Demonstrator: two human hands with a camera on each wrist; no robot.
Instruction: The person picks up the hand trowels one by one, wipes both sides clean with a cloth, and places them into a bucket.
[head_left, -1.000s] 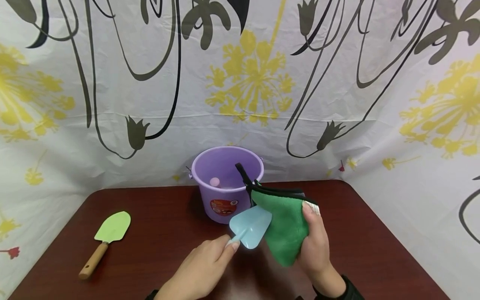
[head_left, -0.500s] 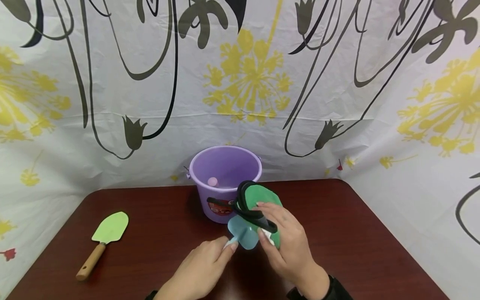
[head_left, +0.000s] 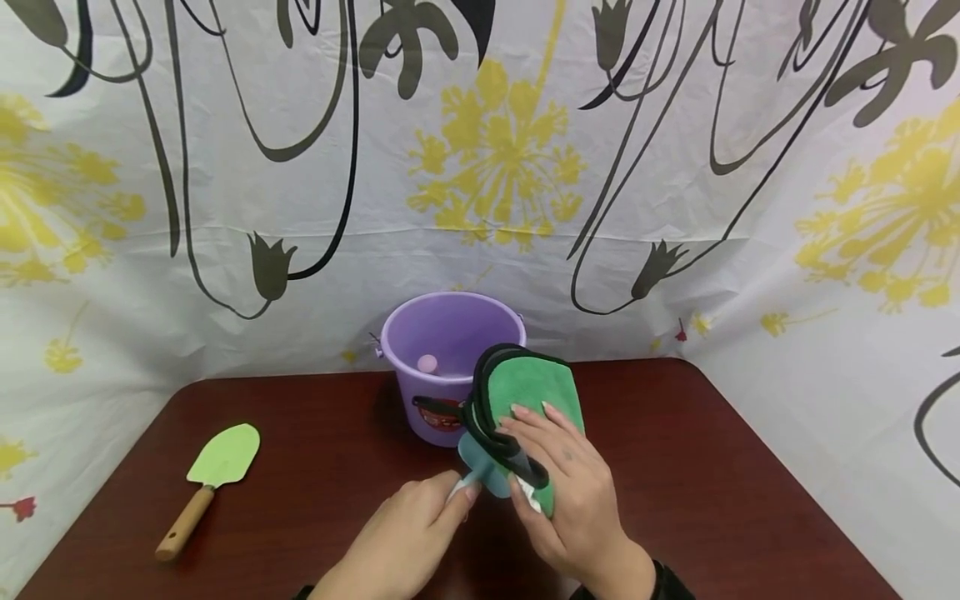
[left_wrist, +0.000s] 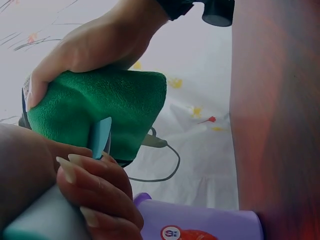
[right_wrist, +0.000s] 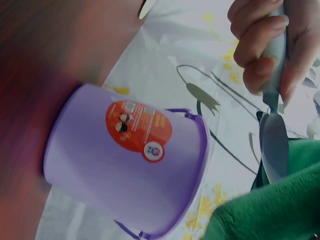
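My left hand (head_left: 401,533) grips the handle of a light blue garden trowel (right_wrist: 275,145), its fingers curled round the grip in the right wrist view. A green cloth (head_left: 532,387) with black edging lies folded over the trowel's blade, hiding most of it in the head view. My right hand (head_left: 573,492) holds this cloth, with the thumb near its white tag and the fingers spread across its top. From the left wrist view, the cloth (left_wrist: 115,100) hangs right behind the blade's edge. Its black loop sticks out leftward in front of the bucket.
Behind the hands a purple bucket (head_left: 420,400) with a red label stands on the dark red table (head_left: 315,467). Inside it shows a small pink round thing (head_left: 427,364). To the left lies a lime-green trowel (head_left: 223,457) with a wooden handle. A patterned sheet (head_left: 480,275) hangs behind.
My right hand has moved left and turned palm-down, bringing the cloth from beside the blade to over it. The cloth then shifted slightly along the blade. My left hand stayed nearly still.
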